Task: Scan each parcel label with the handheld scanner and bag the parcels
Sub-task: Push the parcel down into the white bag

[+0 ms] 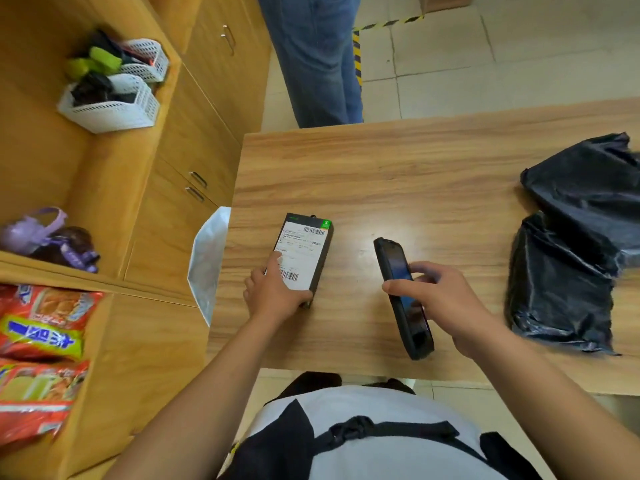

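Pale wood grain covers the desk [415, 174], seen from the head camera looking down. Left of centre on it lies a black boxed parcel [320, 261] with a white shipping label [294, 254] facing up, a barcode printed at its far end and another at its near end. The left hand [273, 292] grasps the parcel's near end, thumb curled round the near right corner and forefinger laid flat on the label. Just to the right, apart from the parcel, the right hand [446, 303] holds the handheld scanner [396, 268], a dark slab with its screen up. The thumb lies across the scanner's face and the fingers curl round its far side. Whether its lower end rests on the desk I cannot tell. Crumpled black bags [575, 244] lie well apart at the desk's right side. A white bag [207, 265] hangs by the desk's left edge. Beyond the desk stands a person in jeans [311, 64]. The wooden shelving on the left carries white baskets [114, 112] and red snack packets [38, 344].
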`<state>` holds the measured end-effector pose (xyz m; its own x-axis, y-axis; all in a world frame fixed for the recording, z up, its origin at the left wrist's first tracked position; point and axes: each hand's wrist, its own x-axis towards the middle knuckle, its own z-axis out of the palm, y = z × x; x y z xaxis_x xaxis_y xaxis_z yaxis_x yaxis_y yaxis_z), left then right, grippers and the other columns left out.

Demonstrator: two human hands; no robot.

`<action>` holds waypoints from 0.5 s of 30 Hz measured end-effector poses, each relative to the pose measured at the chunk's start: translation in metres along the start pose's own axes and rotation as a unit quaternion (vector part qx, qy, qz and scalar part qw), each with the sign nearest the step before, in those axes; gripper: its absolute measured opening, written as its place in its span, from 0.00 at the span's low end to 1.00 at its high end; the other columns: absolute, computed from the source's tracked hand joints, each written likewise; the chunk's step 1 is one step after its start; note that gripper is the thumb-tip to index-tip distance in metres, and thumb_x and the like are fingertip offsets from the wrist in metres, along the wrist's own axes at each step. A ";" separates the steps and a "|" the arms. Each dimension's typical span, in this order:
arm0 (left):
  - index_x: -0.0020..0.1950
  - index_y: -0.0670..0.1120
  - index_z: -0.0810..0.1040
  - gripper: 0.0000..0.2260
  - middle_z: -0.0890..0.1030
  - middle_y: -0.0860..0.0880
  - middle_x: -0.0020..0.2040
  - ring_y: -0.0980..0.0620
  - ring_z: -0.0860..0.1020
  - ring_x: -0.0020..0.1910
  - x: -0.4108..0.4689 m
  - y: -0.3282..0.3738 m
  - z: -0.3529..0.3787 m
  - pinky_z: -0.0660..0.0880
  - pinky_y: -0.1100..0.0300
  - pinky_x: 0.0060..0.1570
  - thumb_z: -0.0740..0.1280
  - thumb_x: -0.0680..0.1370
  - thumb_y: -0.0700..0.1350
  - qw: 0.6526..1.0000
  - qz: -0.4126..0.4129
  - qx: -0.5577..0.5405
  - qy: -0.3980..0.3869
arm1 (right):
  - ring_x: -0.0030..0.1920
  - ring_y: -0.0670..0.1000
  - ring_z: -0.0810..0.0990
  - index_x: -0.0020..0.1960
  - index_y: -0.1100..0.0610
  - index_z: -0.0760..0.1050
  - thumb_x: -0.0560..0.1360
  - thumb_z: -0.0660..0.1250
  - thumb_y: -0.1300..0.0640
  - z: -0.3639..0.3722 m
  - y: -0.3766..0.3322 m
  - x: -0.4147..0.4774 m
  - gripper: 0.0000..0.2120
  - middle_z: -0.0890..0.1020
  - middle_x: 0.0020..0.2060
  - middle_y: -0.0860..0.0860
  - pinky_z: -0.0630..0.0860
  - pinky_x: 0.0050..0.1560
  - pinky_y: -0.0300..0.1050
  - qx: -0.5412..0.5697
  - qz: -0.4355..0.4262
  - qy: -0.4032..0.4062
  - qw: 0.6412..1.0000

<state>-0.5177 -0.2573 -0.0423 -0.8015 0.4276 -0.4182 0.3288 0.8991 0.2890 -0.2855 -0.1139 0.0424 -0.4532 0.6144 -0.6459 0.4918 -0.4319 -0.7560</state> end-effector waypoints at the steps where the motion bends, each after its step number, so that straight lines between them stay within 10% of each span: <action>1: 0.75 0.58 0.58 0.47 0.67 0.44 0.69 0.41 0.65 0.67 -0.004 -0.006 -0.003 0.65 0.47 0.65 0.78 0.61 0.57 1.000 -0.012 -0.005 0.004 | 0.26 0.44 0.82 0.65 0.55 0.77 0.68 0.81 0.53 0.003 -0.001 0.003 0.28 0.82 0.42 0.56 0.73 0.23 0.33 0.001 -0.001 -0.010 1.000; 15: 0.70 0.62 0.68 0.38 0.72 0.48 0.64 0.42 0.69 0.64 0.030 -0.113 -0.063 0.71 0.48 0.63 0.78 0.62 0.59 0.971 -0.109 -0.202 0.064 | 0.37 0.50 0.85 0.55 0.50 0.81 0.66 0.82 0.52 0.098 -0.026 0.021 0.20 0.84 0.42 0.53 0.78 0.32 0.44 -0.065 -0.023 -0.054 0.996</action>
<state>-0.6104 -0.3520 -0.0335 -0.8946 0.1917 -0.4038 -0.0580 0.8460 0.5301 -0.3806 -0.1546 0.0381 -0.5513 0.5542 -0.6236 0.5577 -0.3111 -0.7695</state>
